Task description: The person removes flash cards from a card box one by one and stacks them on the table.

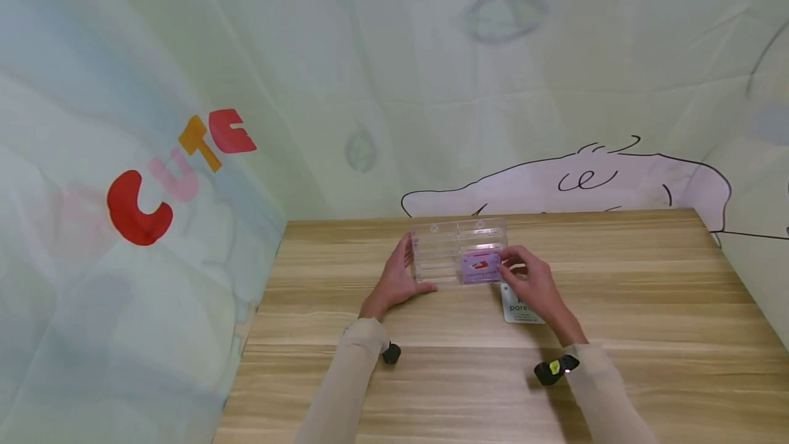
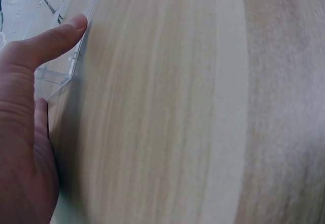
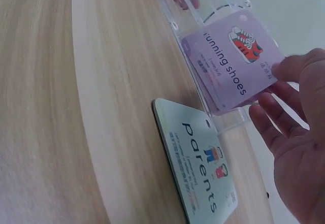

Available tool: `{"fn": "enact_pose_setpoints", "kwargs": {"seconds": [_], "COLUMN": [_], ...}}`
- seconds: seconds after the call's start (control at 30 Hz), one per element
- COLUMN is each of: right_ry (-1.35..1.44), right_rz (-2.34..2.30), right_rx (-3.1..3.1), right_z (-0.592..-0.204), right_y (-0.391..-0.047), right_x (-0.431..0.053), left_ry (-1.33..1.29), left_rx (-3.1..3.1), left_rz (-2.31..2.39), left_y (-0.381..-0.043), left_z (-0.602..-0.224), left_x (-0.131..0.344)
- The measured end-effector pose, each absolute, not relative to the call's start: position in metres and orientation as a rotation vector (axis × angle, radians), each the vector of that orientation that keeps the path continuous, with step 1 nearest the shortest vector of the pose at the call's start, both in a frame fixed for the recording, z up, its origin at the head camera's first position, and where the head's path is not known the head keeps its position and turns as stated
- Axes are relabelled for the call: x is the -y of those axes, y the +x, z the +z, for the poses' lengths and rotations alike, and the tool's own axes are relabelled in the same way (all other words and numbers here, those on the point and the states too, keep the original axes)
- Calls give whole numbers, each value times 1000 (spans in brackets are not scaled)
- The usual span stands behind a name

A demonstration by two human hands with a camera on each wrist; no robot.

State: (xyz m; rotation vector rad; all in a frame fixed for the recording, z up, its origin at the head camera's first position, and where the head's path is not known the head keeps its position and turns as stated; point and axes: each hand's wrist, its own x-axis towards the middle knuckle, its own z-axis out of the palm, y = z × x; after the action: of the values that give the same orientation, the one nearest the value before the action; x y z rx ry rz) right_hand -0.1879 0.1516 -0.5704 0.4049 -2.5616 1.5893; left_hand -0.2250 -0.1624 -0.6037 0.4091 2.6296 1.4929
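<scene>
A clear plastic card holder (image 1: 435, 249) with several compartments stands toward the back of the wooden table. My left hand (image 1: 397, 278) grips its left end, the thumb (image 2: 63, 33) at the front lower edge and the fingers at the side. A small stack of purple "running shoes" flashcards (image 3: 226, 64) sits in the holder's lower right compartment, tilted against it. My right hand (image 1: 531, 286) pinches the right edge of these cards, thumb on the printed face and fingers behind. Below that hand lies a pale green stack of "parents" flashcards (image 3: 190, 155), partly covered by it in the head view.
The wooden table (image 1: 456, 389) ends at a printed cloth backdrop (image 1: 382, 108) behind and along the left. Each wrist wears a small black camera, such as the right wrist camera (image 1: 547, 373).
</scene>
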Motion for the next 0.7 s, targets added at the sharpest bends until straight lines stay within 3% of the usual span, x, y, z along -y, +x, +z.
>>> {"fn": "enact_pose_setpoints", "kwargs": {"seconds": [0.7], "right_ry": [552], "right_rz": [1533], "right_rx": [2296], "right_z": [-572], "right_y": [-188], "right_x": [-147], "left_ry": [398], "left_rx": [-2605], "left_rz": [1523], "left_y": [-223], "left_z": [-602], "left_x": [159]}}
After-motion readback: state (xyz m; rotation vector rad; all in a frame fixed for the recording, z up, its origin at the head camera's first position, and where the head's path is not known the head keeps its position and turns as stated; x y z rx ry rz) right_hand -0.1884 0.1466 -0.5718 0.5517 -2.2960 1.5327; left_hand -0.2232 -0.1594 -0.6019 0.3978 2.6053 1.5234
